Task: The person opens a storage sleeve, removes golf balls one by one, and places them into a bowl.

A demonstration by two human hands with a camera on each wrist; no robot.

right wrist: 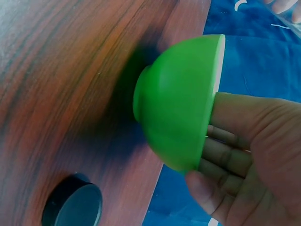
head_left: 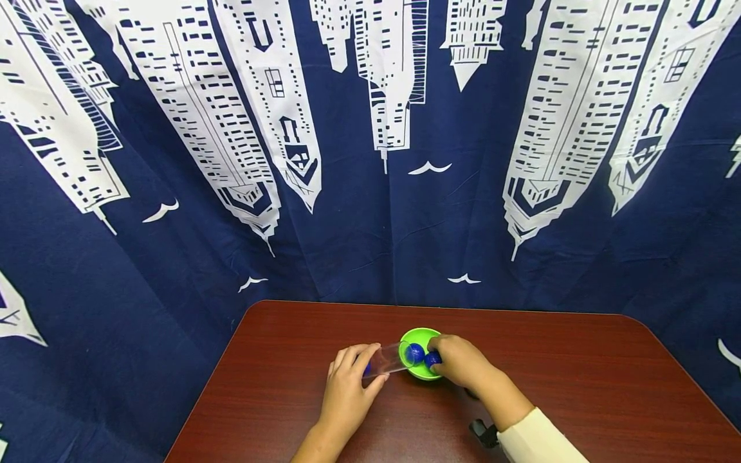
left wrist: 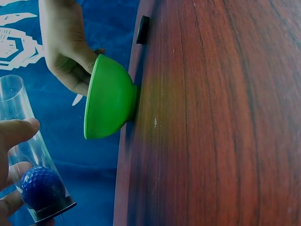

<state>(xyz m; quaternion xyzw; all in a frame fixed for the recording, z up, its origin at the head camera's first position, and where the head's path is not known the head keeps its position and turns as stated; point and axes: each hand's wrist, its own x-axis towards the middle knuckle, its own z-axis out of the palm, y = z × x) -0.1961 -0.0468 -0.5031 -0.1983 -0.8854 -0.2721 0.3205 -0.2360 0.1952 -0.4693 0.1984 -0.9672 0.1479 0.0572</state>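
My left hand (head_left: 351, 384) grips a clear tube (head_left: 390, 359), tilted with its mouth toward the green bowl (head_left: 424, 374). Inside the tube, a dark blue golf ball (left wrist: 42, 187) sits at the black-rimmed end. Two more blue balls show in the bowl area in the head view: one ball (head_left: 413, 354) lies behind the tube's mouth, and the other ball (head_left: 432, 360) is between the thumb and fingers of my right hand (head_left: 461, 361). The right wrist view shows that hand's fingers (right wrist: 225, 157) reaching over the bowl's rim; the bowl wall hides their tips and the balls.
A round black cap (right wrist: 75, 202) lies on the reddish-brown wooden table (head_left: 556, 366) near the bowl, partly behind my right forearm in the head view. Behind the table hangs a navy cloth (head_left: 393, 225) with white buildings.
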